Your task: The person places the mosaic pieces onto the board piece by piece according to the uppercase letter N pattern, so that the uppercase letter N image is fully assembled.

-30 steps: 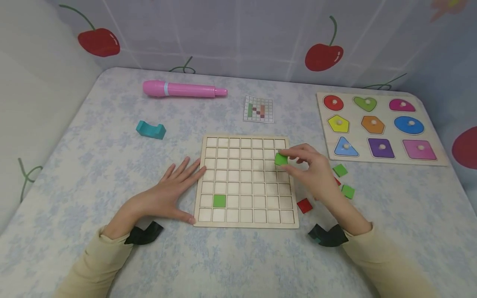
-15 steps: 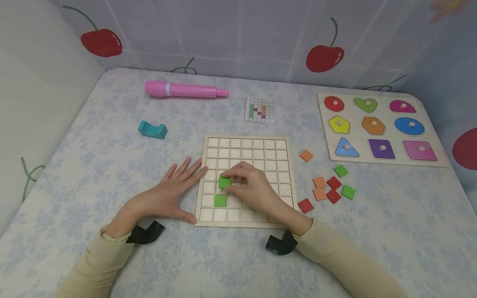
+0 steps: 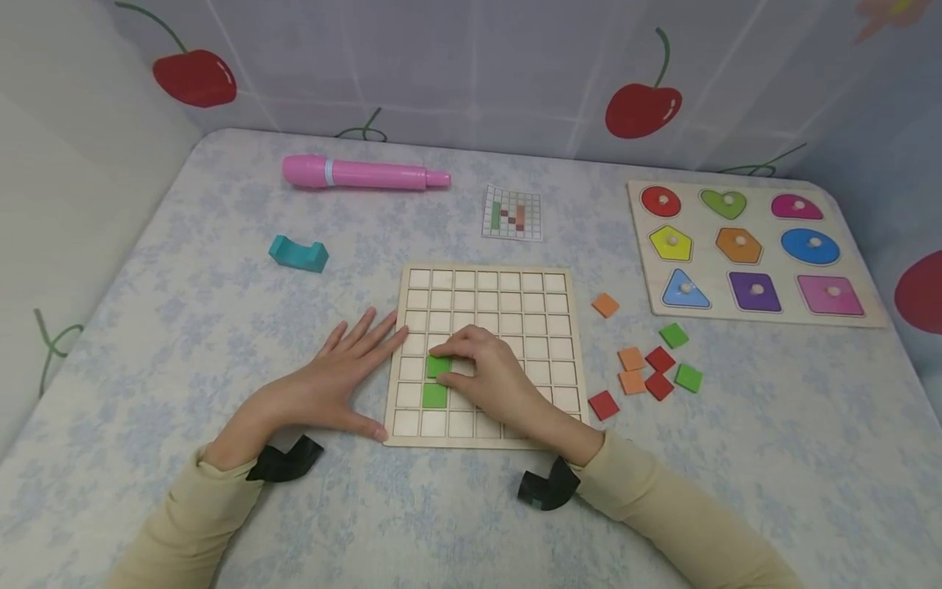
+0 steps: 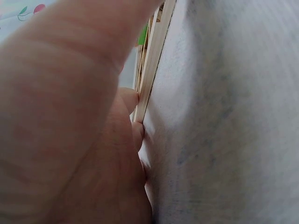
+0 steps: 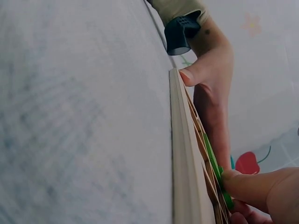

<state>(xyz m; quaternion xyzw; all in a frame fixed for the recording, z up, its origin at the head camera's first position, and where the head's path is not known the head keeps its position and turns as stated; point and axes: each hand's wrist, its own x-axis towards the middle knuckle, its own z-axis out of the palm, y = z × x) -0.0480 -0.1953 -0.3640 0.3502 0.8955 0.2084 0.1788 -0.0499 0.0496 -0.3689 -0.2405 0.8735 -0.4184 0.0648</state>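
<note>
A wooden grid board (image 3: 488,443) lies flat before me. My left hand (image 3: 324,391) is spread at its left side, with fingertips on the left edge and the thumb at the lower left corner. In the left wrist view, fingers (image 4: 131,99) meet the board's side. Over the second column, my right hand (image 3: 495,378) pinches a green square tile (image 3: 439,367) between thumb and fingers. That tile is right at its cell, partly covered by the fingertips. Directly below it, another green tile (image 3: 434,396) fills a cell.
Right of the board lie loose green (image 3: 688,377), red (image 3: 603,405) and orange tiles (image 3: 606,305). A shape puzzle (image 3: 706,317) stands beyond them. Behind the board are a pattern card (image 3: 512,213), a pink microphone-shaped toy (image 3: 375,176) and a teal block (image 3: 298,255).
My right hand has carried the green tile leftward across the board, then lowered it slightly toward the cell above the other green tile. My left hand has stayed at the board's edge.
</note>
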